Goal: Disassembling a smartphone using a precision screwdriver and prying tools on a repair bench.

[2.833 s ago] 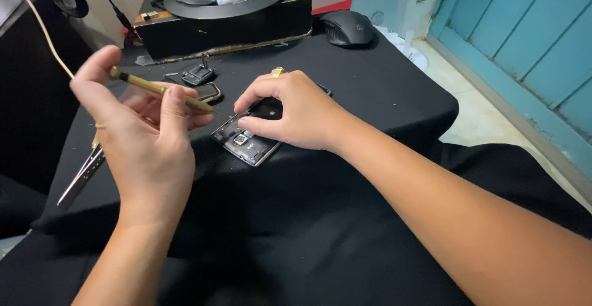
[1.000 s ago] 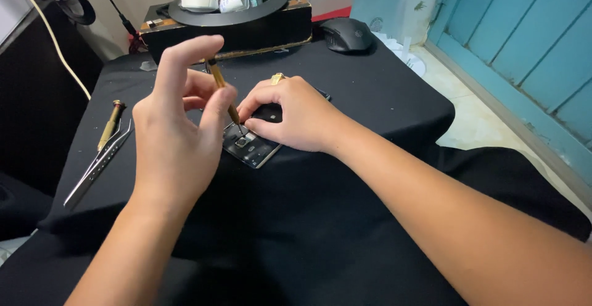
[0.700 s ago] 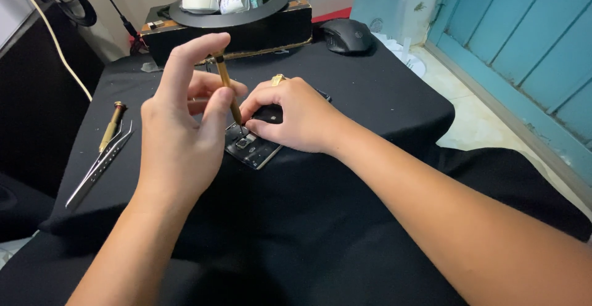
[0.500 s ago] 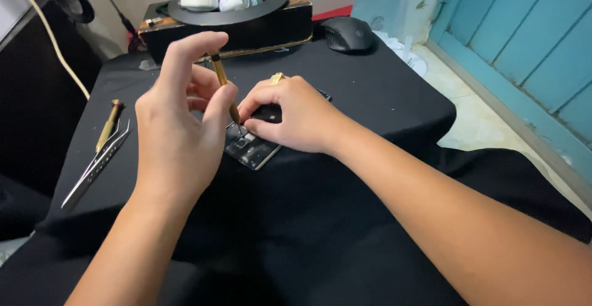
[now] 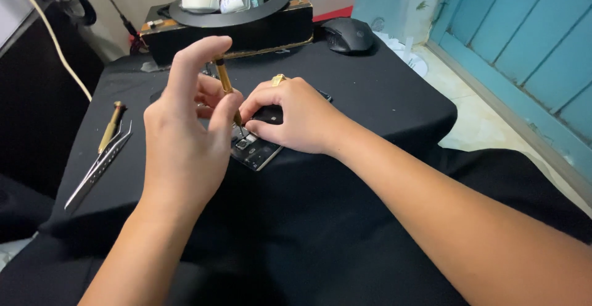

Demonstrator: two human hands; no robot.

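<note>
Left hand [image 5: 185, 139] pinching a brass precision screwdriver [image 5: 226, 88] upright over the opened phone [image 5: 256, 150], right hand [image 5: 296, 118] pressing that phone down (fingers curled), tweezers [image 5: 98, 165] left of it on black surface [image 5: 382, 96]

Both forearms are bare, with no sleeves in view. The right hand [image 5: 296, 118] wears a gold ring; the left hand [image 5: 185, 139] is bare of rings.

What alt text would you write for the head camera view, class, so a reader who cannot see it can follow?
A left hand holds a slim brass screwdriver upright over an opened phone, which the right hand presses onto a black-covered table. Tweezers and a second brass tool lie to the left; a black mouse sits behind.
</note>
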